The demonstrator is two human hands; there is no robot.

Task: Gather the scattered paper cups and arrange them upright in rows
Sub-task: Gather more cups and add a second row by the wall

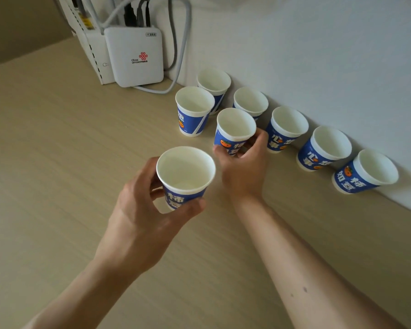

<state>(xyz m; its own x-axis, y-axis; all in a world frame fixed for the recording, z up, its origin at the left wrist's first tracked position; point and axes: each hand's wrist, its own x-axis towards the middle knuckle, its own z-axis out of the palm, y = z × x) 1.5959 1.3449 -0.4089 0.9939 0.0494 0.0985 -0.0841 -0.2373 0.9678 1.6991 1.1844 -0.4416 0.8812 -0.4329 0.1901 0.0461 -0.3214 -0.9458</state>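
Paper cups, wall row (pixel 287 125): five upright. Second row: front cup (pixel 192 115) standing; left hand (pixel 145 210) and right hand (pixel 242 167) each grip one more, unplaced.

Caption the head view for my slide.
Left hand grips the near cup, right hand the front-row cup, before five cups lining the wall.

Soft, even, dim daylight; faint shadows; wide-angle bending at edges; mild blur.
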